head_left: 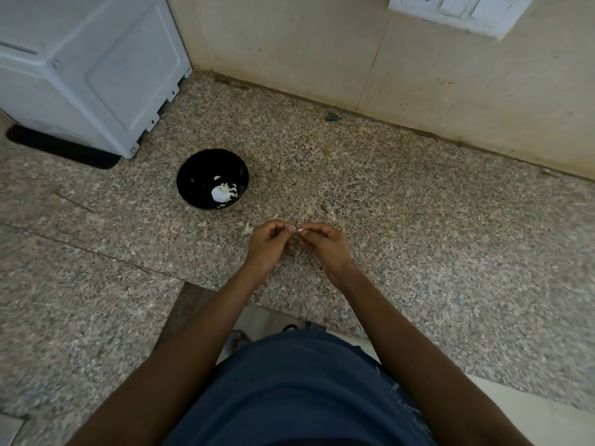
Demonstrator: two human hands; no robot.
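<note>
My left hand [269, 244] and my right hand [325, 244] meet over the speckled granite counter [418, 220], fingers curled. Between their fingertips they pinch a small pale piece, seemingly a garlic clove [298, 230]. A black bowl [196, 169] stands on the counter to the upper left of my hands. Inside it lie white peeled garlic pieces [223, 192]. A scrap of pale peel [247, 229] lies on the counter just left of my left hand.
A white appliance [87, 66] stands at the back left on a dark mat [64, 149]. A beige tiled wall [418, 75] with a white switch plate [460, 11] runs along the back. The counter's front edge [199, 286] steps inward near my body.
</note>
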